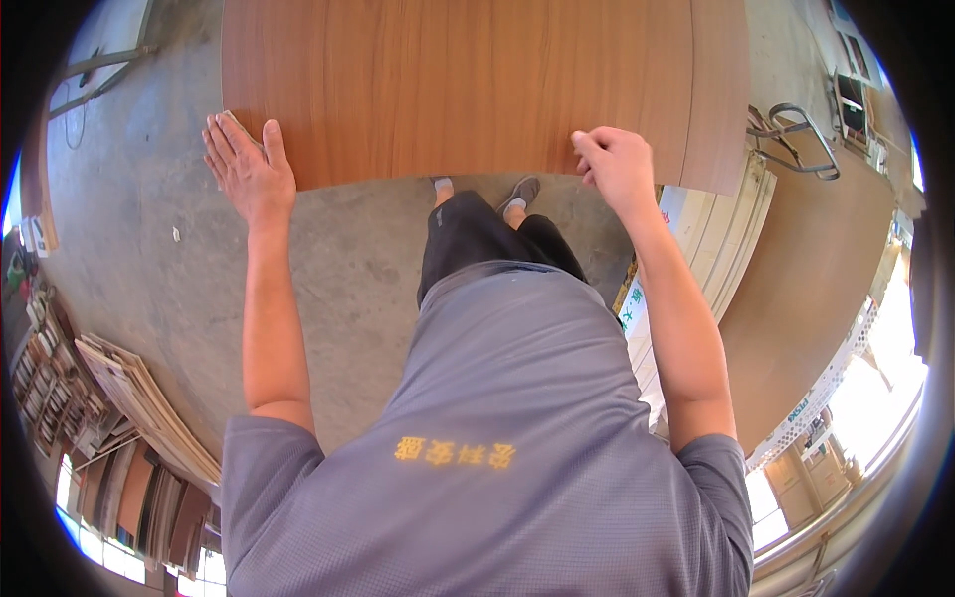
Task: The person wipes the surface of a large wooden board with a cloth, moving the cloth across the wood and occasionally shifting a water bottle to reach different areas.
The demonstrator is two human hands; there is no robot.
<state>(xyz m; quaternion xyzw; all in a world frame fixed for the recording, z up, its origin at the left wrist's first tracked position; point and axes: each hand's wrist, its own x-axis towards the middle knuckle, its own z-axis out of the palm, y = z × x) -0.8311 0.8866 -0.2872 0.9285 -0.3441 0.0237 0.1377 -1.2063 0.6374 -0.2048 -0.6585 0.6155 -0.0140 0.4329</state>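
Observation:
In front of me lies a wide wood-grain panel [448, 90], reddish brown, with a thin seam along its right part. At its near left corner is my left hand [249, 171], fingers straight and thumb apart. Under that palm, a small flat block [240, 126] with a pale edge shows between thumb and forefinger; most of it is hidden. My right hand [619, 164] is over the panel's near edge, toward the right. Its fingers are curled and the thumb meets the forefinger. Whatever they may pinch cannot be made out.
To my right, a stack of pale boards [716, 239] stands beside a large brown sheet [811, 289], with a bent metal frame [796, 139] near its far end. Several boards [149, 408] lean at lower left. A metal stand [104, 75] is at far left.

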